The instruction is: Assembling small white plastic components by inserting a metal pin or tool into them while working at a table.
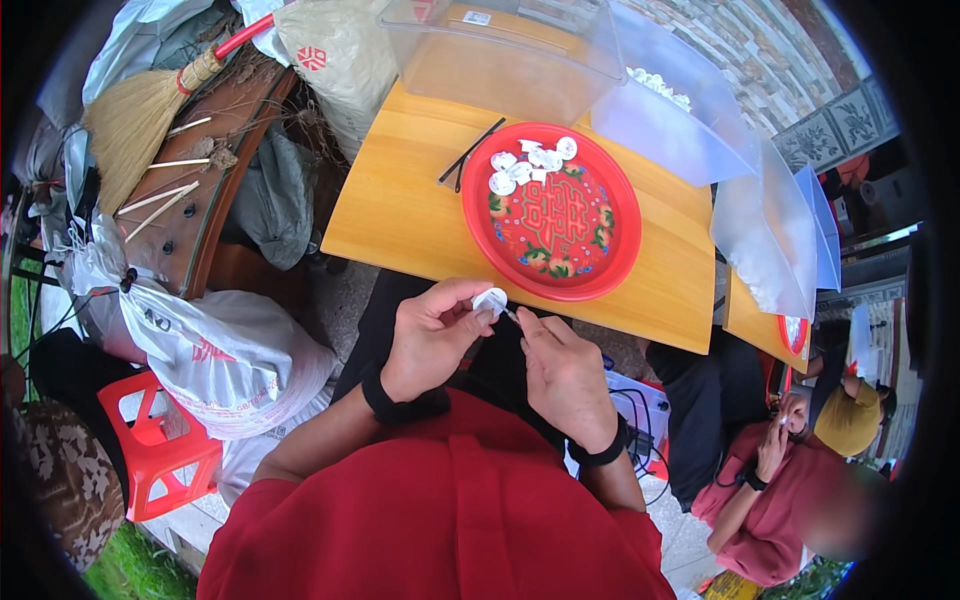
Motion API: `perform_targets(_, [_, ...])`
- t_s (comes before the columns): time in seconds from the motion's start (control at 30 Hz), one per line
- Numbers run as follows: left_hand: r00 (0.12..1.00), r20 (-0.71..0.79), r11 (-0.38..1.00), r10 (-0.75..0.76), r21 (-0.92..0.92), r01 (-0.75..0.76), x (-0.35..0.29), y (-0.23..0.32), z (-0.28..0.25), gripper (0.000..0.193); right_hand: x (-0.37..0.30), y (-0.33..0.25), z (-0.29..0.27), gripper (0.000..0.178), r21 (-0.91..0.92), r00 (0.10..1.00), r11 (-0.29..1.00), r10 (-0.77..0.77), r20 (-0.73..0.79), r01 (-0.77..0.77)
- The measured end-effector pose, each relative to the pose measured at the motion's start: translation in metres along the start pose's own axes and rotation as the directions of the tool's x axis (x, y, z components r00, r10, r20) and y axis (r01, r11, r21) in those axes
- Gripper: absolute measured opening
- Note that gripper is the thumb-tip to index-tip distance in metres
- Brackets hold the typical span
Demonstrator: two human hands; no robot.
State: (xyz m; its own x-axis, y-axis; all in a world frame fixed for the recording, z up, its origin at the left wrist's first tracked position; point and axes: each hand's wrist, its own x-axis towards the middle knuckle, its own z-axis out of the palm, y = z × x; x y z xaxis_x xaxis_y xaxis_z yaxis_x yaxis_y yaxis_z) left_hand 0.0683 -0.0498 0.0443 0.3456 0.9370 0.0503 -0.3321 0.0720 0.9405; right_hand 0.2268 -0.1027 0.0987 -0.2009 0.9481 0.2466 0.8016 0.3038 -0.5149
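Between the thumb and fingers of my left hand (pixel 425 335) is a small white round piece (pixel 490 299), pinched just off the near edge of the table. Close beside it, my right hand (pixel 568 378) is closed around a thin tool (pixel 512 315); only its narrow tip shows, pointing at the white piece, and its kind is hidden by my fingers. Beyond my hands lies a red round tray (pixel 627 245) with a printed floral pattern. Several similar white pieces (pixel 520 172) are heaped at its far left side.
Two dark thin sticks (pixel 468 155) rest on the wooden table (pixel 385 205) beside the tray. Clear plastic bins (pixel 500 75) stand behind, one holding white pieces (pixel 660 88). At left are a broom (pixel 140 125), white sacks (pixel 225 350) and a red stool (pixel 165 440). A co-worker (pixel 760 490) sits at right.
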Motion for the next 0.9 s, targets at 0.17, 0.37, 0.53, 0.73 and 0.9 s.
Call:
perform_targets(0.17, [0.999,-0.008,0.999,0.034,0.042,-0.034,-0.001,-0.002,-0.001,0.031,0.003,-0.008,-0.005,0.038,-0.143,0.999,0.989,-0.021,0.048,0.027])
perform_targets(0.37, [0.983,0.168,0.985,0.080,0.136,-0.103,-0.001,-0.006,-0.010,0.029,0.023,-0.006,-0.035,0.023,-0.179,0.931,0.977,-0.040,0.362,0.112])
perform_targets(0.53, [0.988,0.156,0.998,0.017,0.054,-0.026,0.002,-0.007,-0.012,0.028,0.036,0.014,-0.039,0.027,-0.080,0.871,0.984,-0.104,0.480,0.161])
perform_targets(0.73, [0.998,0.056,0.982,0.021,-0.191,-0.010,0.009,-0.005,-0.016,0.029,0.014,0.009,-0.024,0.030,0.143,0.985,0.990,-0.023,0.169,-0.002])
perform_targets(0.9, [0.999,0.042,0.980,-0.007,-0.200,0.015,0.010,-0.002,-0.012,0.030,0.002,-0.003,-0.007,0.039,0.311,0.986,0.936,0.140,0.088,-0.161])
